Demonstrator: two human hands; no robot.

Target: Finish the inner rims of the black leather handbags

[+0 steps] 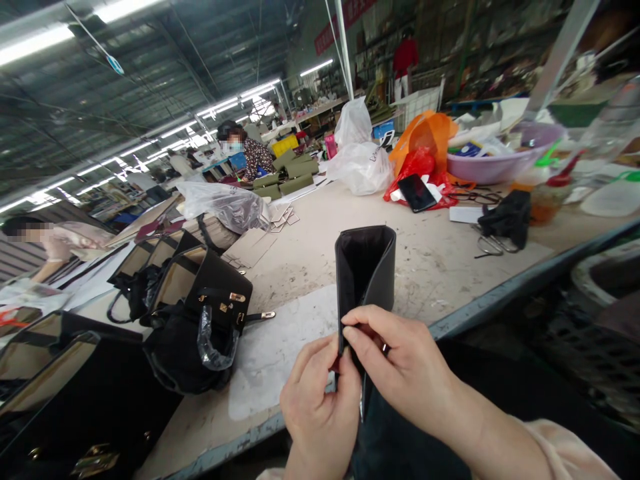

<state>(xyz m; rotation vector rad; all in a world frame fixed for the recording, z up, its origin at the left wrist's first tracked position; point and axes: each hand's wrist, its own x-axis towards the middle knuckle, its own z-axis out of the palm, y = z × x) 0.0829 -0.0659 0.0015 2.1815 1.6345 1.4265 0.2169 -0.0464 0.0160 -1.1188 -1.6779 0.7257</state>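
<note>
In the middle of the head view a black, leather-like pouch (pixel 383 273) stands with its mouth up, and its dark lining shows inside. My left hand (pixel 323 400) pinches the lower near edge of the pouch between thumb and fingers. A small dark red bit shows by its fingertips; I cannot make out what it is. Just above, my right hand (pixel 400 353) pinches the same edge, thumb and forefinger together. Black handbags (pixel 220 287) with gold fittings stand to the left, one handle wrapped in clear plastic.
The worktable (pixel 300 267) has a metal front edge. Flat card pieces (pixel 250 247) lie beyond the handbags. Farther back are white plastic bags (pixel 357 160), a phone (pixel 417 193), a purple basin (pixel 500 163) and scissors (pixel 493 247). Other people work at the left and far back.
</note>
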